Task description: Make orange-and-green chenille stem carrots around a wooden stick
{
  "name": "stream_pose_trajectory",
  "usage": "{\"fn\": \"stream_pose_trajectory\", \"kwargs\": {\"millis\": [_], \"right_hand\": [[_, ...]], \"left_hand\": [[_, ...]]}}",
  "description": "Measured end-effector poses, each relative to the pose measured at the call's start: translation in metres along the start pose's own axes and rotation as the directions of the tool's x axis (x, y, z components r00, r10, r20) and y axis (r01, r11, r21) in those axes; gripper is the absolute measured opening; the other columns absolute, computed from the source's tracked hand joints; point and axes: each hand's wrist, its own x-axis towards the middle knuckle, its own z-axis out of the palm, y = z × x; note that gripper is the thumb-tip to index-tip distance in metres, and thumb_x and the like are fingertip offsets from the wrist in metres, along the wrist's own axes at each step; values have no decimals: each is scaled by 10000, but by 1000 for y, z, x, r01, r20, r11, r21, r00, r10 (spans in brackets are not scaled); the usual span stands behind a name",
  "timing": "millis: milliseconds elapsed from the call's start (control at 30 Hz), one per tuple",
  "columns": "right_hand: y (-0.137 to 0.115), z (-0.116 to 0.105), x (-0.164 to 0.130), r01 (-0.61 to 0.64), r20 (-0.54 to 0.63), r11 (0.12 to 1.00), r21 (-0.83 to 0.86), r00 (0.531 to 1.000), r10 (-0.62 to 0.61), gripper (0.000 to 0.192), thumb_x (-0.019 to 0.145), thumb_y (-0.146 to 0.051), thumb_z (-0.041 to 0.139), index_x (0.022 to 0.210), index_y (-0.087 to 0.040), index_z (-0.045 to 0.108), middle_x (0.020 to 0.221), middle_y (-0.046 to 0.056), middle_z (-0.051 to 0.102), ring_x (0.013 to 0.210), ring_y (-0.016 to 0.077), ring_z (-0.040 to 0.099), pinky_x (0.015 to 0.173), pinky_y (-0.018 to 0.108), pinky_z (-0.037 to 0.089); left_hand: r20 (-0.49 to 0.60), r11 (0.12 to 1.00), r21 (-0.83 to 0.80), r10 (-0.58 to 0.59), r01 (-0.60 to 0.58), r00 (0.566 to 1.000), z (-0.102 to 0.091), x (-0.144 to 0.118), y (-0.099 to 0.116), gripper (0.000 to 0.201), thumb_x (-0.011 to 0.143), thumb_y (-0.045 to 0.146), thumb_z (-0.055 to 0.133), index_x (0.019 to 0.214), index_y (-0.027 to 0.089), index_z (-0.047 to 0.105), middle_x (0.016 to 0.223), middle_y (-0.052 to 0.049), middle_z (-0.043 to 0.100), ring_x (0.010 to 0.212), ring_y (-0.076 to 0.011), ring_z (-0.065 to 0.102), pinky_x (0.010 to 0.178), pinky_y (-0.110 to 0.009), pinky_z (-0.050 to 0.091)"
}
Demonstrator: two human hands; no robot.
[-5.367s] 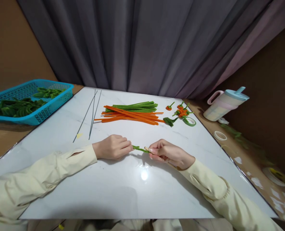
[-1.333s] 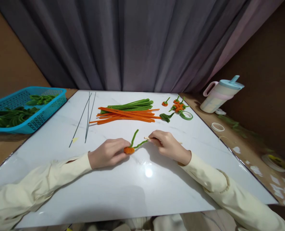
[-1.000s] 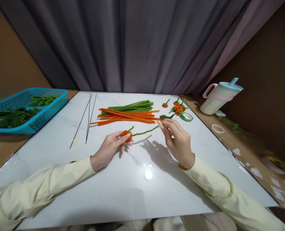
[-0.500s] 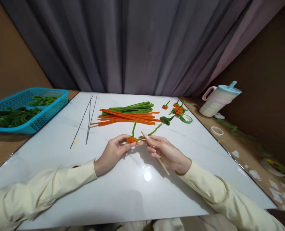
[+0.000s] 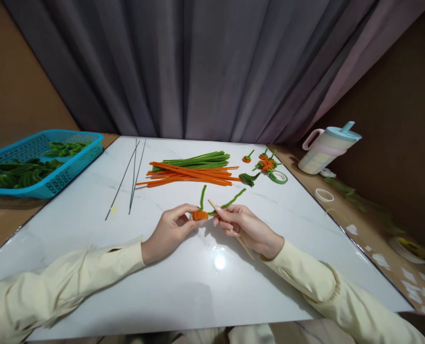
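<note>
Near the centre of the frame, a left hand pinches an orange ribbed piece, its grip closed around it between thumb and fingers. Two fuzzy green strands rise from the piece, one nearly upright, the other slanting to the right. Just beside it, the right hand has its grip closed on a slim wooden stick, tilted from upper left to lower right; whether these fingers also pinch the slanting strand is hidden.

At the left edge, a blue basket with pierced walls holds two heaps of green leaf shapes. At the upper right stands a pale cup with a blue lid and pink handle; its contents and any marking are too blurred to make out. At the lower right, a round pale container has something yellow inside.

The white worktop narrows towards the curtain, with dark borders down both sides. A broad stretch of it, with a bright reflection, lies between the hands and the near edge. Beyond them are green stems, orange stems and, farther right, a tape roll
</note>
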Motion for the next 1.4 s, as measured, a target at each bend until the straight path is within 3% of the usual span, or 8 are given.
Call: {"fn": "stream_pose_trajectory", "kwargs": {"millis": [300,467,633,767,967,1133,1300,1400], "right_hand": [[3,4,-3,171,-105,950,-261,973,-204,356,760,-434,670,646,-107,584,488,-42,411,439,53,273,442,232,176],[5,1,-3,305,-58,770,-561,913,-404,340,797,-438,622,666,-125,601,578,5,518,471,83,381,443,231,275],[9,-3,-9,601,336,140,-787,608,-719,163,917,-200,462,875,-133,605,745,79,621,648,148,554,569,253,434],[6,-5,-11,549,728,-513,-660,298,-618,184,901,-56,412,903,-92,593,738,119,616,663,174,544,564,289,436],[1,-5,-9,395,919,-830,-395,179,-352,145,811,-24,587,691,-100,614,714,111,628,618,162,522,478,276,374],[1,-8,-7,473,869,-729,-495,254,-425,110,873,-27,489,901,-64,589,785,120,641,681,169,547,583,290,447],[-3,-32,-2,590,789,-526,-613,487,-375,278,890,-62,369,1123,-40,520,785,113,629,709,177,567,566,283,443],[-12,-43,-2,595,630,-214,-775,692,-352,276,854,-99,391,1049,-76,585,781,111,637,684,168,569,574,273,437]], "left_hand": [[205,899,-281,-286,337,936,-3,7,16,203,762,322,658,739,122,638,691,-6,565,571,-79,442,500,-184,361],[415,527,-548,-503,650,758,-8,15,12,60,733,160,677,746,107,651,719,-11,537,575,-51,445,500,-133,398],[518,283,-607,-568,743,640,-17,21,25,50,738,76,670,738,109,632,702,-17,557,520,-37,445,432,-101,422],[508,249,-609,-607,753,611,-19,21,36,102,772,11,593,717,95,606,678,-16,554,489,-25,467,421,-86,439],[494,236,-593,-648,770,579,-19,21,37,152,810,6,536,696,87,595,672,-19,552,474,-20,464,425,-83,439],[472,502,-540,-484,676,736,-22,25,23,67,738,68,664,678,70,635,663,-11,532,534,-37,468,478,-111,424],[544,558,-557,-316,616,778,-27,34,-6,134,704,175,727,680,82,634,649,-4,507,568,-60,444,534,-165,402],[564,574,-539,-297,616,771,-29,37,-12,143,698,175,728,682,69,634,647,-23,516,586,-78,455,526,-180,371]]}}
